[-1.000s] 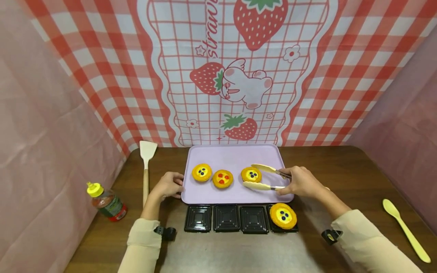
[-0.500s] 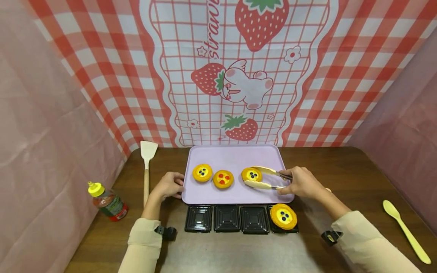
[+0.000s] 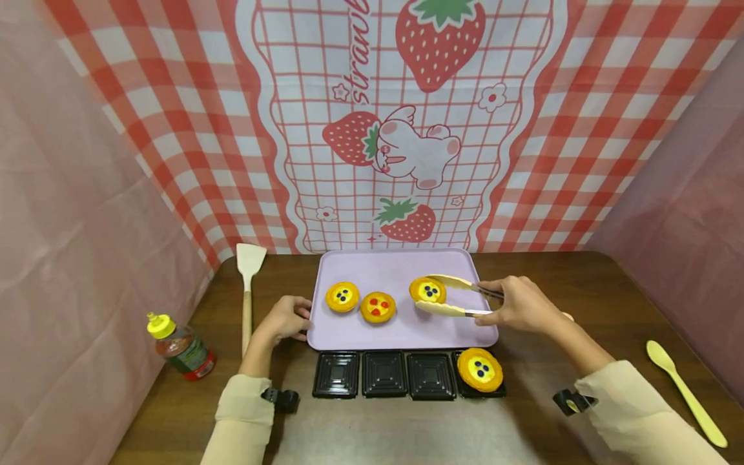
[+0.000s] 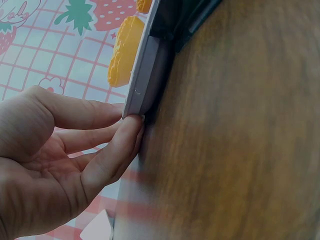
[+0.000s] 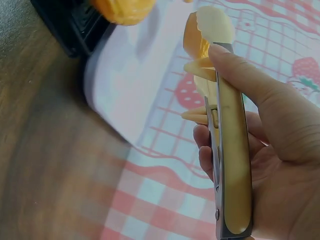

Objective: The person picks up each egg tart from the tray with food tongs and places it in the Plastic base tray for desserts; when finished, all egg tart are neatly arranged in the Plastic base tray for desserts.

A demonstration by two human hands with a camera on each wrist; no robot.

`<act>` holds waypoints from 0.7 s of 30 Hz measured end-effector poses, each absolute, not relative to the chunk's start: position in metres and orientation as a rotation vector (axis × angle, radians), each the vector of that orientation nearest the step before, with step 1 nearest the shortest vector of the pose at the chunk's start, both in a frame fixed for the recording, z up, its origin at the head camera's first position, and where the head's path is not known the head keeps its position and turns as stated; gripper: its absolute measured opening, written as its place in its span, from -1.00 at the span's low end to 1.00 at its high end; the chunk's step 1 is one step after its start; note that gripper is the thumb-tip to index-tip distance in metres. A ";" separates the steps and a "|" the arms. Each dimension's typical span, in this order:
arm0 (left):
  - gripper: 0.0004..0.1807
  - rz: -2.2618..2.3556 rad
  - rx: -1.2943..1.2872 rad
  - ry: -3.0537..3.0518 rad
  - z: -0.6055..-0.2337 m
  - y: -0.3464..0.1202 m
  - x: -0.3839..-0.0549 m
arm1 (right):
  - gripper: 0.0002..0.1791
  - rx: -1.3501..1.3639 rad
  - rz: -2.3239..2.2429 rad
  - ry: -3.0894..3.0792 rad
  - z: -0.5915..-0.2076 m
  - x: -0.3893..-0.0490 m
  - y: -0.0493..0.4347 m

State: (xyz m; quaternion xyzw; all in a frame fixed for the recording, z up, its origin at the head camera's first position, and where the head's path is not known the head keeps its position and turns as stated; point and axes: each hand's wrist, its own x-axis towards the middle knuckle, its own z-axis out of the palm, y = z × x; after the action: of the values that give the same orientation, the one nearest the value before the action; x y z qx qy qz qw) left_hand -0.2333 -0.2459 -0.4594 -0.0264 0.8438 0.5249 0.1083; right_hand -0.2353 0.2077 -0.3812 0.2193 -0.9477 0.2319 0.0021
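My left hand (image 3: 285, 318) pinches the left rim of a lilac tray (image 3: 401, 265); the left wrist view shows thumb and fingers meeting at the tray's edge. On the tray lie a tart with dark blue berries (image 3: 342, 297) and one with red pieces (image 3: 378, 308). With my right hand (image 3: 523, 303) I grip metal-handled tongs (image 5: 235, 150) with cream tips. Between those tips is another blue-berry tart (image 3: 427, 290), seemingly just off the tray, with a shadow beneath. A larger blue-berry tart (image 3: 480, 370) sits on the rightmost of several black square containers (image 3: 384, 373).
Left of the tray lies a white spatula (image 3: 250, 259) with a wooden handle. A yellow-capped bottle (image 3: 181, 347) stands at the far left. A pale yellow spoon (image 3: 686, 394) lies at the far right. Behind the tray hangs a strawberry-print cloth (image 3: 401, 155).
The tongs have closed on the tart, and my right hand has risen slightly with it. My left hand keeps its place on the tray rim.
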 end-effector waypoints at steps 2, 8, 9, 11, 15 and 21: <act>-0.48 1.548 -0.074 2.481 -0.459 -0.246 -0.234 | -0.12 0.687 0.728 -2.971 -0.377 -0.229 0.209; -0.49 1.551 -0.064 2.479 -0.459 -0.245 -0.236 | -0.13 0.756 0.739 -2.946 -0.367 -0.209 0.216; -0.49 1.551 -0.063 2.479 -0.459 -0.245 -0.236 | -0.14 0.768 0.741 -2.941 -0.365 -0.206 0.217; -0.49 1.552 -0.062 2.481 -0.458 -0.245 -0.236 | -0.17 0.795 0.744 -2.934 -0.363 -0.198 0.219; -0.49 1.551 -0.068 2.483 -0.458 -0.246 -0.234 | -0.23 0.856 0.751 -2.915 -0.360 -0.182 0.221; -0.48 1.566 -0.066 2.464 -0.458 -0.246 -0.231 | -0.27 0.966 0.684 -2.871 -0.355 -0.159 0.225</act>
State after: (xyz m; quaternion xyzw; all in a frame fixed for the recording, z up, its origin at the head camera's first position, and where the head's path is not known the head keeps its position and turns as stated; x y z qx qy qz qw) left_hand -0.2309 -0.2462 -0.4582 -0.0223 0.8385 0.5331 0.1106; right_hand -0.1594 0.2246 -0.3554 0.3111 -0.9244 0.2201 0.0183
